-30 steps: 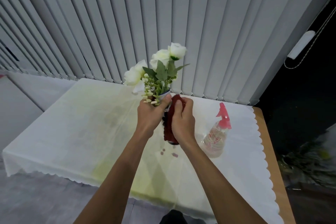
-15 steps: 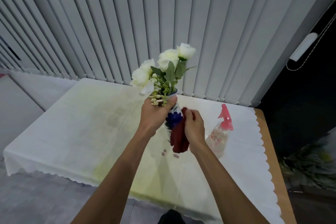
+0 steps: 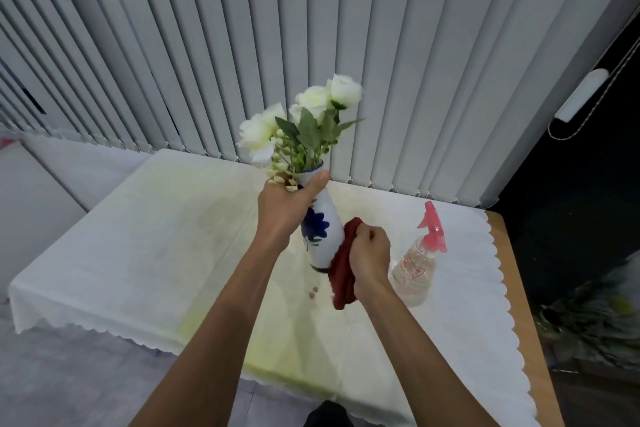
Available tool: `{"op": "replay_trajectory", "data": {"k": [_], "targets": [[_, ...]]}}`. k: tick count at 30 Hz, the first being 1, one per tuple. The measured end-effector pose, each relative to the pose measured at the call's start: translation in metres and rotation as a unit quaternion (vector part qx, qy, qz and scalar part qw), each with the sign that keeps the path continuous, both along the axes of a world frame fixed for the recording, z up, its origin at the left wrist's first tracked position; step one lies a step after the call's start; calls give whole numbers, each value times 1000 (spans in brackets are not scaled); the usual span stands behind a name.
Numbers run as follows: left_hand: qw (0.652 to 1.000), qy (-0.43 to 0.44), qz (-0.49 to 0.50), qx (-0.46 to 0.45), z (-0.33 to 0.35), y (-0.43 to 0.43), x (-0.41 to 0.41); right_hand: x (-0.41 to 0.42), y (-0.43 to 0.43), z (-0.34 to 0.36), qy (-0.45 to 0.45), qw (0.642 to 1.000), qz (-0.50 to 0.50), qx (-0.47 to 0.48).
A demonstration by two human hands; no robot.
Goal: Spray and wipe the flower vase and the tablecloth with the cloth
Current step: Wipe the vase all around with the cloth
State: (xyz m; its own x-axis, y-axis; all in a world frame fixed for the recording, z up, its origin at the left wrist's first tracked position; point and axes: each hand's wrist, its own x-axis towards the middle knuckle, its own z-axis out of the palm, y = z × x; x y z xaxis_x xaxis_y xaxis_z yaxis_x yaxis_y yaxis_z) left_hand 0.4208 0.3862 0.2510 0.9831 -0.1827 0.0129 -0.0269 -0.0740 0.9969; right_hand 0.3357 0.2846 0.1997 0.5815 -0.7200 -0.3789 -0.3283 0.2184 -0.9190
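Observation:
A white vase with a blue flower pattern [image 3: 322, 229] is held tilted above the table, filled with white roses [image 3: 311, 114]. My left hand [image 3: 287, 208] grips its neck from the left. My right hand [image 3: 370, 256] is closed on a dark red cloth [image 3: 341, 274] pressed against the vase's lower right side. The white scalloped tablecloth [image 3: 156, 253] covers the table below, with a yellowish tint in the middle and small red spots under the vase. A clear spray bottle with a pink trigger [image 3: 420, 260] stands on the tablecloth just right of my right hand.
Grey vertical blinds [image 3: 242, 45] hang close behind the table. The bare wooden table edge [image 3: 516, 288] shows along the right side, past the tablecloth. A dark area with blurred foliage [image 3: 595, 315] lies to the right. Grey floor shows at the lower left.
The cloth in my right hand has slid down from the vase's upper body to its lower right side, uncovering the blue pattern. The vase now sits higher and leans more to the left.

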Motion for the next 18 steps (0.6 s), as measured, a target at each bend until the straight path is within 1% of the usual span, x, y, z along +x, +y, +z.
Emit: {"op": "replay_trajectory", "data": {"k": [2, 3, 5, 7, 9, 11, 12, 14, 16, 18], "targets": [[999, 19, -26, -6, -9, 0, -5, 4, 8, 20, -52, 993, 29, -99], [999, 25, -39, -10, -14, 0, -7, 9, 12, 29, -79, 988, 50, -125], [998, 34, -51, -21, -18, 1, -11, 17, 18, 42, -121, 978, 87, -142], [998, 32, -46, -36, -15, 3, -10, 17, 19, 39, -115, 975, 105, -156], [998, 24, -29, -49, -13, 8, -5, 11, 9, 17, -67, 982, 111, -140], [999, 17, -14, -47, -12, 13, -3, 8, 0, -7, 13, 990, 118, -78], [999, 12, -12, -38, -12, 14, -4, 9, -2, -14, 34, 991, 120, -45], [1000, -5, -18, -7, -13, 13, -8, 16, 2, -6, 20, 993, 113, -18], [999, -26, -29, 30, -14, 9, -13, 23, 8, 14, -42, 994, 96, -18], [998, -35, -43, 33, -15, 5, -16, 27, 10, 30, -97, 992, 83, -18]]}}
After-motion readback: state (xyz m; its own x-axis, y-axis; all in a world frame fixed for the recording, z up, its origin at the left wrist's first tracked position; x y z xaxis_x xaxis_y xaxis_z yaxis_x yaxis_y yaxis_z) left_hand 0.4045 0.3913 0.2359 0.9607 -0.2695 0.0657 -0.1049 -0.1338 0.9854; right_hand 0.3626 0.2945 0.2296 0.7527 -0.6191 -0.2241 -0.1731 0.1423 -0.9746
